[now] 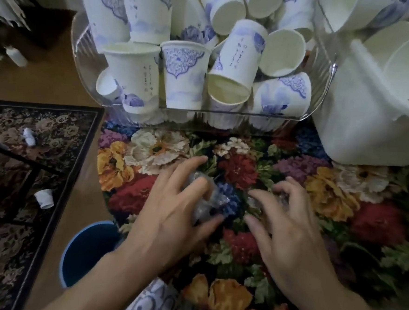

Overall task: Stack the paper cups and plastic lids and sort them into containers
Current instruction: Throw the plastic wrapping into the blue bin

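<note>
Counting from the flowered cloth [233,171]: two hands, left hand [170,210] curled round a clear plastic lid [205,198], right hand [288,223] clawed over another blurry one [280,199]. Beyond the cloth, one clear bin [85,49] and one white tub [350,131] hold jumbled paper cups [182,75], too piled to count, tops cut off.

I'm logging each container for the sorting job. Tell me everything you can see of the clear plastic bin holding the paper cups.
The clear plastic bin is a transparent tub with rounded corners and a ribbed lower wall. It stands upright at the far edge of the floral cloth, beyond both hands, which do not touch it. It is heaped with white paper cups with blue prints: some upright, some tipped or upside down, few of them nested. A white container, also holding cups, sits close beside it on the right; contact cannot be told.
</note>
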